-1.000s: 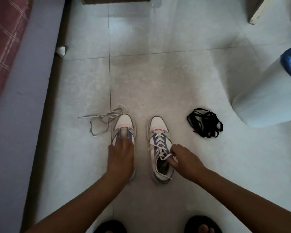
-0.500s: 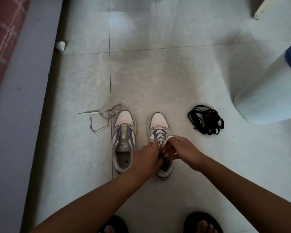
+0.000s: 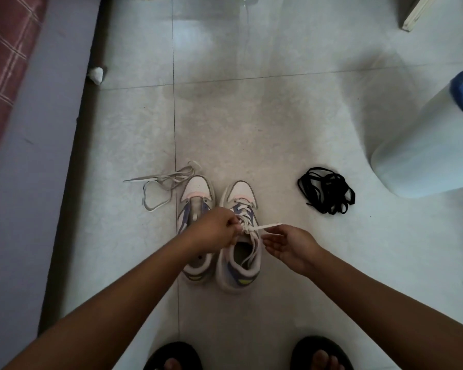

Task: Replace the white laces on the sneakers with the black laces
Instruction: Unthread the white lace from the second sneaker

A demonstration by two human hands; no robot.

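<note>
On the far left of the floor (image 3: 251,116), a loose white lace (image 3: 159,186) lies in a heap, touching the toe of the left sneaker (image 3: 197,198). That shoe has no lace now, so it looks half done. The left hand (image 3: 215,231) pinches the knot of the white lace on the right sneaker (image 3: 241,249). The right hand (image 3: 286,243) has its grip partly open, and it seems to hold the lace end (image 3: 269,226), though the view is dim there. The black laces (image 3: 326,190) wait in a pile well off to the right, untouched. Both shoes need black laces put in.
</note>
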